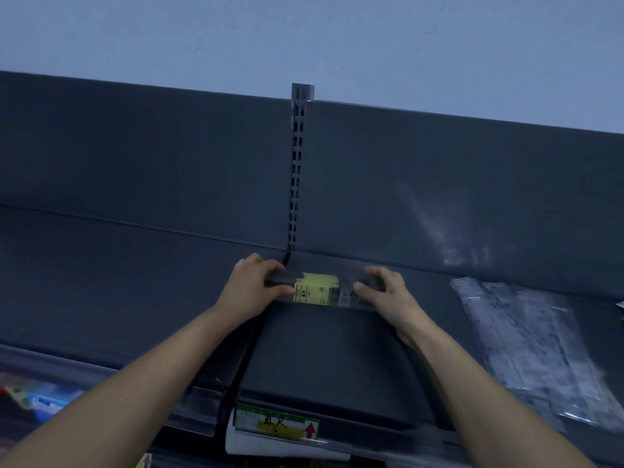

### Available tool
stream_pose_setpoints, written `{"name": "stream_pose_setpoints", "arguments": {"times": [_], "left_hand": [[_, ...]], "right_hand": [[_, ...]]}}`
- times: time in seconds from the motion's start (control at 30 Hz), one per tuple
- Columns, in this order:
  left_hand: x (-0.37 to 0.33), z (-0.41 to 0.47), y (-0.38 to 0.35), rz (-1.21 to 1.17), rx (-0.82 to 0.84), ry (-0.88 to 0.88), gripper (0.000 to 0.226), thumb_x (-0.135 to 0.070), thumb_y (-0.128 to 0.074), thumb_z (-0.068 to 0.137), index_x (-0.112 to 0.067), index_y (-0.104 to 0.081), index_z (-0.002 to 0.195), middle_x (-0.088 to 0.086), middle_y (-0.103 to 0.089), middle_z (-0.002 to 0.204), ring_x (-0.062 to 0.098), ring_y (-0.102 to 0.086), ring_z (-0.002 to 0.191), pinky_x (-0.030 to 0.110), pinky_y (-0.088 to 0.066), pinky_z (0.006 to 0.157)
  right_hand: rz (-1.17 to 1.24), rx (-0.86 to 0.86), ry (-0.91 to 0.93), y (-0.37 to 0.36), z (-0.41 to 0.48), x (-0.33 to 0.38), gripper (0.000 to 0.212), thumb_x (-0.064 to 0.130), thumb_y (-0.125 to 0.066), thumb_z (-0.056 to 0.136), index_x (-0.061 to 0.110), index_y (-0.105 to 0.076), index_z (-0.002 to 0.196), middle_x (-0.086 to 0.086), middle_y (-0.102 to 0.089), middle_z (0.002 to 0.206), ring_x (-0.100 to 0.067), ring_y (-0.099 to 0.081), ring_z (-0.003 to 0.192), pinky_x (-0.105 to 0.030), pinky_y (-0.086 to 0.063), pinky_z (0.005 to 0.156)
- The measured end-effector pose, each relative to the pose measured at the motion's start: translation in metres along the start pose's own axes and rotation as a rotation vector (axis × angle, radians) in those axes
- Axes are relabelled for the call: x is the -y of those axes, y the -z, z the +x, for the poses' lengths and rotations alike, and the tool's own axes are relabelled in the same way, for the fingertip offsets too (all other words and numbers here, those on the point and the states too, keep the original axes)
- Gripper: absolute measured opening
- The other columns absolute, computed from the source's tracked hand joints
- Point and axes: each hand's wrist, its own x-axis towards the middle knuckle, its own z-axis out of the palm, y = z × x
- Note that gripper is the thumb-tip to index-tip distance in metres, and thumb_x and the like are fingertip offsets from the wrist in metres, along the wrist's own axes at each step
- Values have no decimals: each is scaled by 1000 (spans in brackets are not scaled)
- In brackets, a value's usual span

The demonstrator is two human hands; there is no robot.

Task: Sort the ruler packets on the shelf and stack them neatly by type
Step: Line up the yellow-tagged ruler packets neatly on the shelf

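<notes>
Yellow paper label under clear, glossy wrap: that's the stack of ruler packets (pixel 317 288), lying crosswise near the back of the dark shelf (pixel 320 349), right at the foot of the slotted post (pixel 296 170). The left hand (pixel 256 285) grips one end and the right hand (pixel 385 292) grips the other, fingers curled over the top, thumbs on the near edge. Now the risks. Those sleeves look slick, so an uneven squeeze could fan the middle packets out or shoot them sideways. The stack's left end sits by the dark seam between two shelf boards, where a thin packet might catch or slip in. The loose pile of clear packets (pixel 526 342) well off to the right is splayed toward the front lip, and a careless elbow could tip it over. The held stack looks long, narrow and several packets deep, with dark ends and roughly squared edges.
</notes>
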Motion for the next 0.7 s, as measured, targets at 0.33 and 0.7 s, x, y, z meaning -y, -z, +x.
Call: {"name": "stream_pose_setpoints", "arguments": {"times": [0.33, 0.7], "left_hand": [[2, 10, 0, 125, 116, -41, 64, -50, -54, 91, -25, -35, 147, -2, -44, 110, 18, -35, 113, 30, -35, 97], [-15, 53, -13, 329, 136, -60, 61, -50, -43, 97, -27, -26, 150, 4, -39, 138, 22, -32, 131, 41, -27, 107]], "right_hand": [[-38, -104, -1, 7, 3, -11, 32, 21, -70, 87, 20, -56, 115, -3, -48, 122, -19, -54, 106, -30, -46, 96], [6, -213, -83, 19, 32, -9, 26, 25, -82, 73, 31, -60, 85, -6, -63, 103, -26, -66, 92, -46, -55, 86]]}}
